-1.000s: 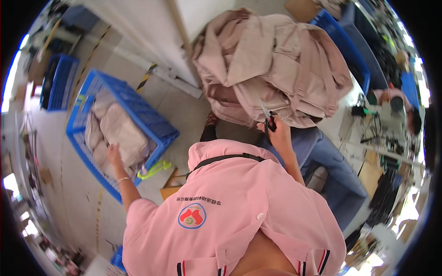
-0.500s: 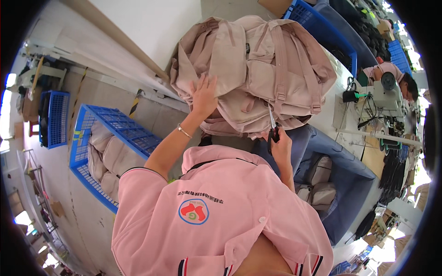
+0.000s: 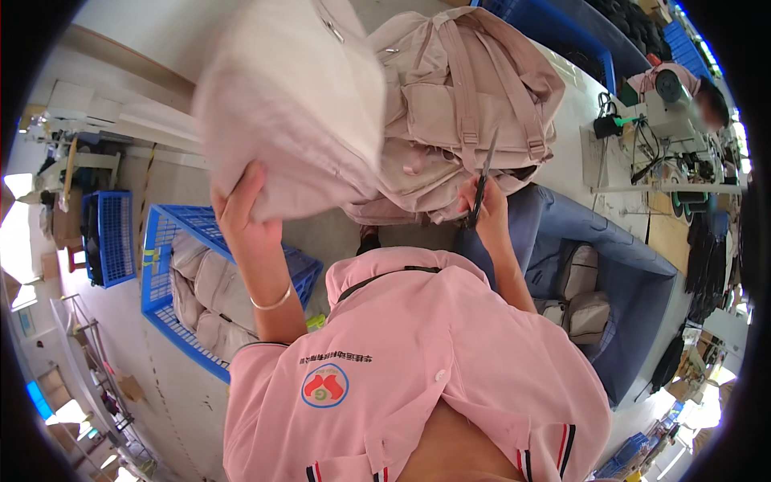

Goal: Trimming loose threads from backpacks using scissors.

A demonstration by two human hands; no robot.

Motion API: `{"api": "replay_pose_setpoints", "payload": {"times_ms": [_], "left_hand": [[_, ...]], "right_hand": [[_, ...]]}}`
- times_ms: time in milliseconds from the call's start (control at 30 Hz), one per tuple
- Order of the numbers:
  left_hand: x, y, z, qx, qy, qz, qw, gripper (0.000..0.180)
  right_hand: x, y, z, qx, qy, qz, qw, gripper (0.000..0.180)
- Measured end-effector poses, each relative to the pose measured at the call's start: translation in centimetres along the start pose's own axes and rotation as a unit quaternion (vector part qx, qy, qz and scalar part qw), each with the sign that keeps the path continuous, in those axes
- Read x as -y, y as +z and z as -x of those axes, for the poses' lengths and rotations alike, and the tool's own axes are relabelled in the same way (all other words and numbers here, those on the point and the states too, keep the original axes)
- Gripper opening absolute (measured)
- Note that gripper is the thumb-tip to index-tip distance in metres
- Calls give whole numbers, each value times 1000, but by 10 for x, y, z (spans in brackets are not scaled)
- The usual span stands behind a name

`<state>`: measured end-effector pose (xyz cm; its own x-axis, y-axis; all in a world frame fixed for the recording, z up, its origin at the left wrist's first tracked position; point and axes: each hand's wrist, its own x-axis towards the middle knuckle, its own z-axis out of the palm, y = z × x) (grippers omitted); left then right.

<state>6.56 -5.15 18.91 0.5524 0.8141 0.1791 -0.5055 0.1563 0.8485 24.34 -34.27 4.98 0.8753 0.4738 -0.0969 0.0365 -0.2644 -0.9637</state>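
Note:
My left hand (image 3: 245, 210) is closed on the lower edge of a pale pink-beige backpack (image 3: 293, 112), which it holds raised and tilted on the left; motion blurs the bag. My right hand (image 3: 493, 215) grips a pair of scissors (image 3: 479, 197) with black handles, blades pointing up and away from me. The scissors are close to the front edge of more pink-beige backpacks (image 3: 438, 112) piled on the white table (image 3: 574, 149). Straps and buckles show on that pile. Whether the blades touch any fabric I cannot tell.
Down to the left stands a blue plastic crate (image 3: 183, 341) with several beige bags. A blue cloth-lined bin (image 3: 642, 301) at my right holds more bags. Beyond the table are a sewing machine (image 3: 673, 108) and another person (image 3: 683, 76). A blue crate (image 3: 608, 68) sits at the far edge.
My left hand, which lay flat on the pile, has taken hold of a backpack and lifted it leftward. The scissors in my right hand have swung more upright.

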Motion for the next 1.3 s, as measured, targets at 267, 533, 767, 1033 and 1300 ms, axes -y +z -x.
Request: {"api": "replay_pose_setpoints", "payload": {"times_ms": [267, 533, 767, 1033, 1300], "left_hand": [[87, -35, 92, -70, -280, 66, 955, 51], [169, -106, 160, 85, -495, -99, 859, 49], [170, -107, 93, -43, -445, 119, 887, 56], [203, -121, 79, -68, -506, -18, 860, 57], [195, -116, 74, -84, -544, 29, 835, 52]], "right_hand": [[36, 1, 17, 12, 114, -270, 956, 43], [-10, -4, 26, -56, 166, -177, 968, 22], [-15, -1, 31, -73, 35, 0, 997, 25], [22, 7, 35, -77, 117, 201, 969, 50], [29, 23, 33, -76, 110, 357, 924, 74]]}}
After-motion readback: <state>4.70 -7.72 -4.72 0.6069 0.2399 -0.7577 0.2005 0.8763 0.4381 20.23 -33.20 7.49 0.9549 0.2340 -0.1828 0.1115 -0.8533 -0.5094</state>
